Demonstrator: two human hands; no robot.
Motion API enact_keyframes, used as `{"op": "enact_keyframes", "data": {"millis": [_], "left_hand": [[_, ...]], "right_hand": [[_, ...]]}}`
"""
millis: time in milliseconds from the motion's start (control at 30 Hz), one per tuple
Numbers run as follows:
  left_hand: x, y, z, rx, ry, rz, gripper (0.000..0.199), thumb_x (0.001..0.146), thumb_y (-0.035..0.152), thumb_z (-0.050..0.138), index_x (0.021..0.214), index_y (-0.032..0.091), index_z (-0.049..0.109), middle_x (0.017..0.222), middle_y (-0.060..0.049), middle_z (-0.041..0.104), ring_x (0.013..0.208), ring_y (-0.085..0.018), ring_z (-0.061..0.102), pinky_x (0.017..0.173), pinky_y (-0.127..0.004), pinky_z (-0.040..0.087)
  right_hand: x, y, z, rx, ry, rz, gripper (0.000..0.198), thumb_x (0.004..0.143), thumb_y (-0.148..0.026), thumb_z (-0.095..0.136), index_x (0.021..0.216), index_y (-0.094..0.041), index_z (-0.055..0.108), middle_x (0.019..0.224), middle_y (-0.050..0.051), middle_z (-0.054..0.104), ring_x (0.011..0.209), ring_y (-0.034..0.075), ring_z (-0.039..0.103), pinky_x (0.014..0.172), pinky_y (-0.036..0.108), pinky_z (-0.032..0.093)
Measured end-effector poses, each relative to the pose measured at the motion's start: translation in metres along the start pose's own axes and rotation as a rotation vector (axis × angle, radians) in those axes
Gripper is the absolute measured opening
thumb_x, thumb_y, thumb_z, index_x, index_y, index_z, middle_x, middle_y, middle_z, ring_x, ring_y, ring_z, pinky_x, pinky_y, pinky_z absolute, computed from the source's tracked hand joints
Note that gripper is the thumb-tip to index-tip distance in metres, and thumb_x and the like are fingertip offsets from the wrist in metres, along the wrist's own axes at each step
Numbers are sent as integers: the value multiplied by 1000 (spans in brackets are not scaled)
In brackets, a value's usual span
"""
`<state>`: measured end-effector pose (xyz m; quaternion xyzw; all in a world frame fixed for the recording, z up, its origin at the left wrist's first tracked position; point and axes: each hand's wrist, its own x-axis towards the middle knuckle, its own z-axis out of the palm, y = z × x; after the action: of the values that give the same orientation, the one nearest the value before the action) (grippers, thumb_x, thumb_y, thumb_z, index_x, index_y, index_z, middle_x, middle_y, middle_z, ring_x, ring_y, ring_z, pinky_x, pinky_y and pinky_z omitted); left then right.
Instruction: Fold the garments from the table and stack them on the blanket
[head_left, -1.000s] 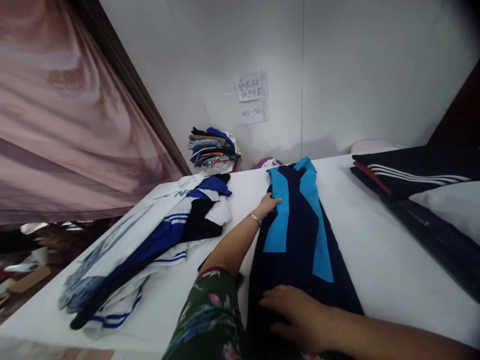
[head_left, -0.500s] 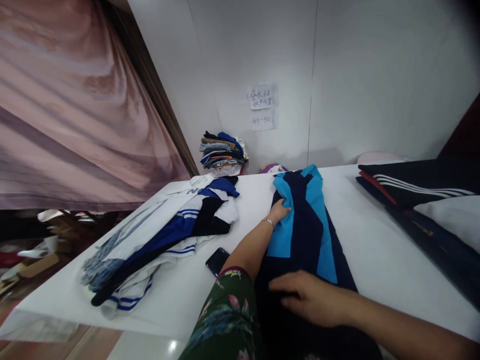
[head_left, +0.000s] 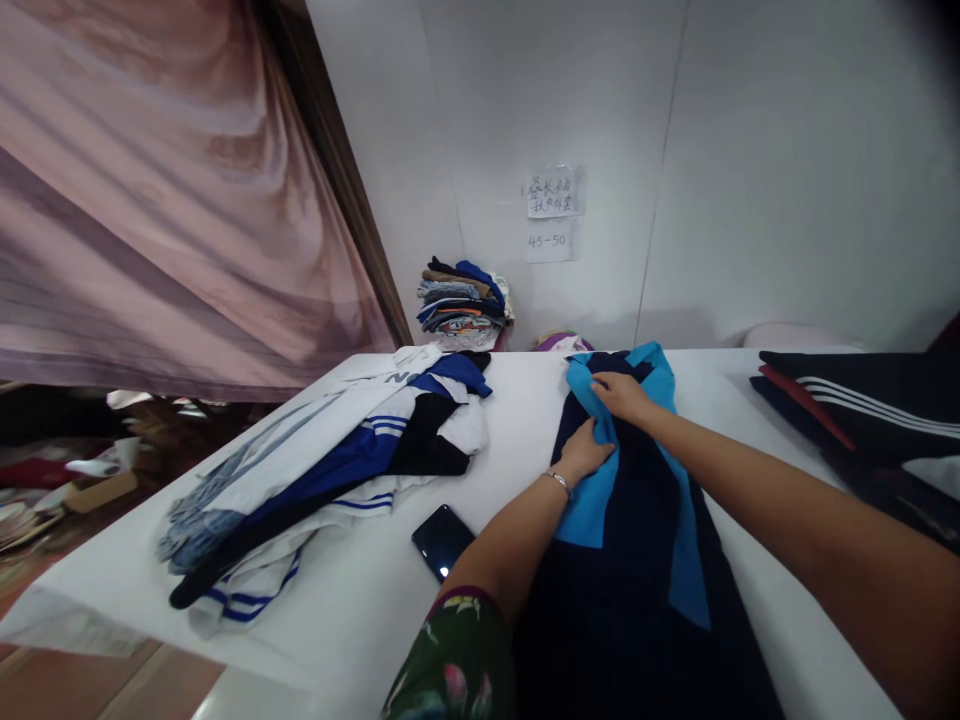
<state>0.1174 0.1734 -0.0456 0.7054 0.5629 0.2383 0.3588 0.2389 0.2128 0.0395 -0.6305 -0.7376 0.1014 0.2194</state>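
Observation:
A navy jacket (head_left: 637, 590) with bright blue panels lies lengthwise on the white table (head_left: 341, 625), its collar end away from me. My left hand (head_left: 585, 452), with a bracelet at the wrist, is closed on the edge of the left blue panel. Just above it, my right hand (head_left: 624, 396) pinches the blue fabric near the collar; its fingertips are partly lost against the cloth. A black phone (head_left: 442, 540) lies beside my left forearm.
Spread-out white, blue and black clothes (head_left: 337, 470) cover the table's left part. Folded dark garments with white stripes (head_left: 877, 400) lie at right. A stack of folded clothes (head_left: 461, 305) stands at the back by the wall, under paper signs (head_left: 553, 212). A pink curtain (head_left: 172, 200) hangs left.
My right hand has moved from low over the jacket up to its collar end and taken hold of the blue fabric. My left hand stays on the left panel, which is now more bunched.

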Motion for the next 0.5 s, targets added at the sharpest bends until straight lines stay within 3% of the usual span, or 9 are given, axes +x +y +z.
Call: {"op": "enact_keyframes", "data": {"millis": [133, 267, 367, 500], "left_hand": [[-5, 4, 7, 86, 13, 40, 73, 79, 37, 66, 145, 22, 40, 147, -13, 46, 130, -33, 48, 106, -41, 39], [-10, 7, 11, 153, 3, 56, 75, 79, 40, 62, 147, 22, 37, 142, -13, 50, 123, -34, 54, 102, -42, 43], [-13, 7, 11, 154, -7, 65, 75, 80, 41, 61, 148, 23, 36, 140, -13, 51, 119, -35, 57, 100, -44, 45], [-14, 5, 7, 64, -12, 62, 80, 80, 43, 62, 151, 25, 31, 146, -10, 47, 128, -34, 50, 107, -45, 40]], "right_hand": [[58, 0, 20, -79, -75, 127, 46, 93, -40, 44, 129, -13, 58, 132, 17, 59, 123, 29, 54, 102, 39, 40], [96, 1, 44, -140, -135, 242, 59, 84, -52, 55, 128, -12, 58, 129, 23, 59, 122, 37, 53, 99, 51, 40], [114, 14, 51, -167, -144, 272, 51, 81, -40, 61, 124, -11, 61, 124, 24, 61, 119, 36, 55, 96, 48, 42], [122, 50, 49, -185, -75, 319, 41, 84, -30, 55, 117, -9, 65, 122, 25, 61, 116, 36, 58, 92, 46, 45]]}}
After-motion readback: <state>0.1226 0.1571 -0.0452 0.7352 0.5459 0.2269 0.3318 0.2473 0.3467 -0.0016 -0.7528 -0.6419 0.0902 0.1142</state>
